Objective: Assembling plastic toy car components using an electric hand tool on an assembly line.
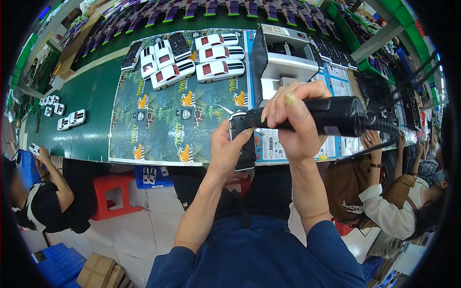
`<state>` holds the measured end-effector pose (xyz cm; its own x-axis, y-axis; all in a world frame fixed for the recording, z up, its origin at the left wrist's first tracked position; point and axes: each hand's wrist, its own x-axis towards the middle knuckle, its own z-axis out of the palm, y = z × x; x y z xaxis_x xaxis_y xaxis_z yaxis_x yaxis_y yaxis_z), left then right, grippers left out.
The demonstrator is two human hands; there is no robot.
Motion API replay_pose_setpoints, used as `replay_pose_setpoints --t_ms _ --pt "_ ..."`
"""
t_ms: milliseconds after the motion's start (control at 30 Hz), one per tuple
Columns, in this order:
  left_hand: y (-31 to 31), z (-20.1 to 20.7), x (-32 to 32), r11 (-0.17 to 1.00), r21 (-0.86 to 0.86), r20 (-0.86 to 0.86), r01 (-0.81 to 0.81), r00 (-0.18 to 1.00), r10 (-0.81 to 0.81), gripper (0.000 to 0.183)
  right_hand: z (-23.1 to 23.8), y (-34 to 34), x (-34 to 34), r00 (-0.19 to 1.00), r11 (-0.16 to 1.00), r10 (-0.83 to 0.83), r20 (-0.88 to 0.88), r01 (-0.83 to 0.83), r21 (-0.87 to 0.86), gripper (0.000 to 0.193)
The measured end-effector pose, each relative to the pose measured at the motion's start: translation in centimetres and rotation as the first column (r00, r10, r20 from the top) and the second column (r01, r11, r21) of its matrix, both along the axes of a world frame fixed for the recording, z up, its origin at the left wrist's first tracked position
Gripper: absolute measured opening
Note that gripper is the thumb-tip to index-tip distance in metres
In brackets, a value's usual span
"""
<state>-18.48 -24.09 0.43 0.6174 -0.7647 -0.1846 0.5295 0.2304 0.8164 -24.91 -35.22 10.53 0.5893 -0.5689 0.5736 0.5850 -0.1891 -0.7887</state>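
My left hand [224,150] is closed round a toy car [246,154], which lies with its black underside up at the table's front edge. My right hand [298,115] grips a black electric screwdriver [338,115] with a coiled cord. The tool points left, and its front end is over the car's upper part, close to my left thumb. Whether the bit touches the car cannot be made out. Beyond my hands, several white toy cars [221,70] with black stripes stand on a patterned mat [165,113]. A few others there show black undersides [179,46].
Just behind my right hand stands a silver metal machine [290,67]. A green conveyor [201,21] at the back carries several purple parts. More toy cars [72,120] sit at the left. Co-workers [53,192] sit on both sides; a red stool [115,194] is at lower left.
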Motion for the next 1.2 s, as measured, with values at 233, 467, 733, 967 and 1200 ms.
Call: replay_pose_setpoints --t_ms 233,467,733,967,1200 --pt "0.2 -0.5 0.1 1.0 0.01 0.051 0.002 0.999 -0.002 0.021 -0.3 -0.6 0.4 0.994 0.994 0.11 -0.026 -0.11 -0.005 0.021" --pt "0.4 -1.1 0.4 0.997 0.023 0.084 0.069 0.994 -0.071 0.019 -0.5 -1.1 0.2 0.97 0.969 0.244 0.01 -0.244 0.023 0.019" --pt "0.2 -0.9 -0.1 0.999 -0.009 0.06 0.032 0.998 -0.031 0.02 -0.9 -0.7 -0.5 0.981 0.984 0.175 0.088 -0.178 0.029 0.016" --pt "0.3 -0.8 0.5 0.99 -0.106 -0.215 -0.094 0.974 0.07 0.026 1.0 -3.2 -2.0 0.976 0.998 0.059 0.209 -0.05 -0.045 0.015" --pt "0.8 -0.9 1.0 0.985 -0.172 -0.123 0.003 0.992 -0.025 0.064 3.3 -6.9 -3.1 0.965 0.982 -0.173 0.199 0.153 0.112 0.011"
